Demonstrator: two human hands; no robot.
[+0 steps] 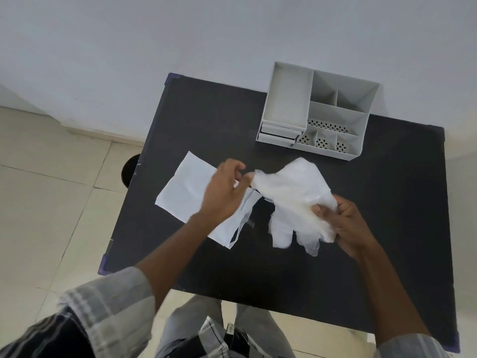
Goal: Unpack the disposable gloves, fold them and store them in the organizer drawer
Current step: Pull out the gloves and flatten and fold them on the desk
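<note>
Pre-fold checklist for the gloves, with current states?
1. Gloves out of the wrapper: ok, the wrapper lies flat on the table.
2. Right hand grips the gloves: ok, pinched at their near edge.
3. Left hand grips the far corner: ok, fingers pinch it.
4. Single glove separated: cannot tell, the layers are bunched.
5. Gloves spread flat: not ok, crumpled and held up.
6. Organizer drawer open: not ok, the drawers look shut.

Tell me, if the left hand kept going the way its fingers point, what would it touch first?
Probably the gloves: the left hand points right, its fingertips already at their near corner. Depth is unclear.
</note>
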